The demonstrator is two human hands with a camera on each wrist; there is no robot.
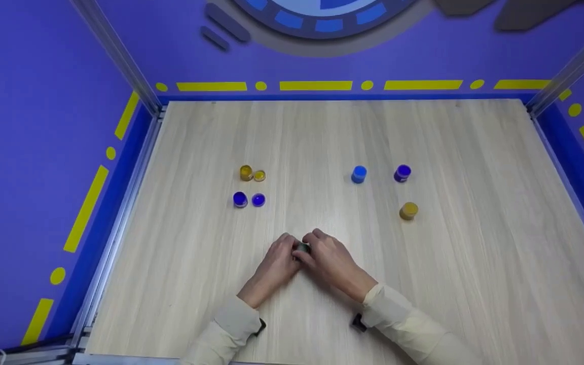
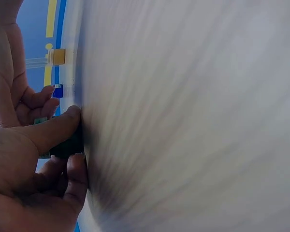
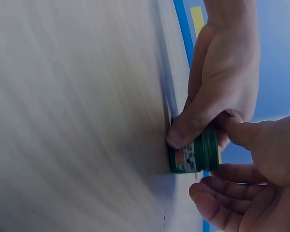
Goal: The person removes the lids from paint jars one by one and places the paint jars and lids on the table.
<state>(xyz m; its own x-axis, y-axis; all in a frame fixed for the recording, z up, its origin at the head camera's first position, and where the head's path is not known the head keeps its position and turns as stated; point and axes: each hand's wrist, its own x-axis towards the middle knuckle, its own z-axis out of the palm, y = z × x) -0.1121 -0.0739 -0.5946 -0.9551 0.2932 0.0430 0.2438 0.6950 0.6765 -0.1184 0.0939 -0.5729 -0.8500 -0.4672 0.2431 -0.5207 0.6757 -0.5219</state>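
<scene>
A small green paint jar (image 3: 186,159) with a printed label stands on the table, between both hands. My left hand (image 1: 280,258) grips its lower body, the thumb pressed along the side. At the jar's upper end, my right hand (image 1: 333,257) pinches the rim between thumb and index finger; its other fingers curl in the air beside it. From above, the hands mostly cover the jar, leaving a dark top (image 1: 302,247) visible. Whether the lid is loose cannot be told.
Farther left, an uncapped yellow jar (image 1: 246,173) has its lid (image 1: 259,176) beside it; an uncapped dark blue jar (image 1: 240,199) has its lid (image 1: 258,200) alongside. To the right stand a light blue jar (image 1: 359,174), a purple-blue jar (image 1: 402,173) and a mustard jar (image 1: 409,211).
</scene>
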